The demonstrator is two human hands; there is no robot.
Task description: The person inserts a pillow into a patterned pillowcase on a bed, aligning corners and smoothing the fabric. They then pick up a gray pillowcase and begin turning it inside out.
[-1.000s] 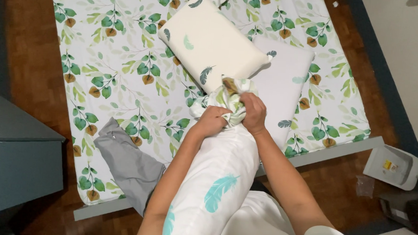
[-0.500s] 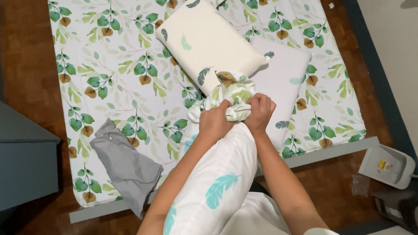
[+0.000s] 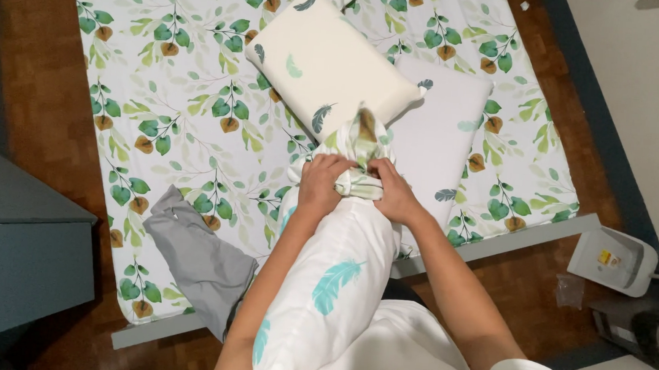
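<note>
Both the left hand (image 3: 320, 183) and right hand (image 3: 394, 193) are closed around the bunched leaf-print fabric (image 3: 360, 158) atop the feather-print pillow (image 3: 335, 280), held upright above the mattress (image 3: 189, 115); knot appears unfinished.

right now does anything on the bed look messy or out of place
Yes. A crumpled grey cloth hangs over the near edge of the mattress, and two pillows lie askew, overlapping. Both hands, left hand and right hand, grip the bunched end of a feather-print pillowcase.
</note>
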